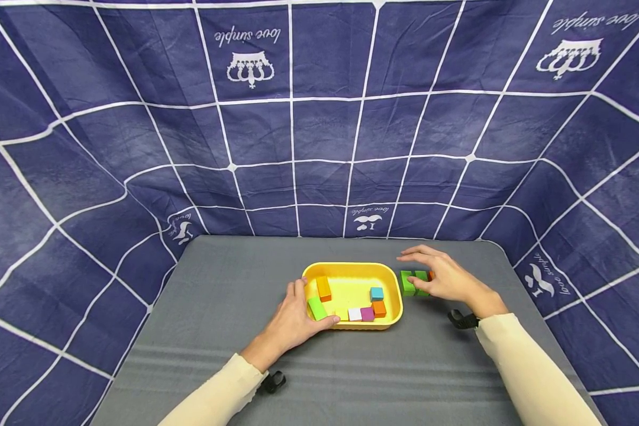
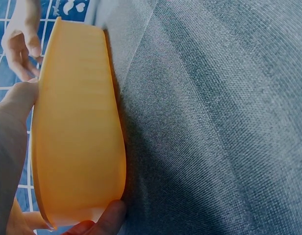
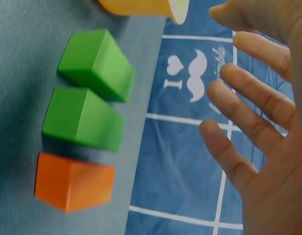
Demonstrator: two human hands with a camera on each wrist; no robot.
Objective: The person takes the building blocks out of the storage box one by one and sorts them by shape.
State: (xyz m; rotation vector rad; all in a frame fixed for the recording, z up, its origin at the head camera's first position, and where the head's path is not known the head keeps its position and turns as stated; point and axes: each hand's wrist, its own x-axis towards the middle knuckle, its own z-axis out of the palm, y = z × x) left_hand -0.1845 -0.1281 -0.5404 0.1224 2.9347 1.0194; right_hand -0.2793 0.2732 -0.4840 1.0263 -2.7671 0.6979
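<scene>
The left hand [image 1: 293,316] grips a yellow tray [image 1: 346,290] at its left end, thumb on the near rim and fingers round the outer wall, as I follow from a distance through the head camera. My left wrist feed shows the same hold from low down, with fingertips [image 2: 112,215] against the outside of the tray, which rests on a grey surface [image 1: 234,355].

Across from it, the right hand [image 1: 442,275] holds nothing. Its fingers are extended and spread just beyond the tray's right end, over a row of three blocks. On my right wrist feed the hand is apart from all three: a green block [image 3: 94,63] nearest the tray, a second green block [image 3: 82,120] just beside it, and an orange block [image 3: 75,181] at the far end of the row. From the head camera, the hand hides most of that orange one.

Inside the tray, I count a yellow-orange block [image 1: 323,289] and a light green block [image 1: 316,308] near the gripped end. Toward the right lie a white block [image 1: 354,314] and a purple block [image 1: 367,314] side by side along the near wall, a smaller orange block [image 1: 378,309] just right of the purple, and a blue block [image 1: 376,293] behind it.

Cream sleeves [image 1: 527,361] cover both forearms; a blue curtain [image 1: 319,130] with white grid lines hangs behind.
</scene>
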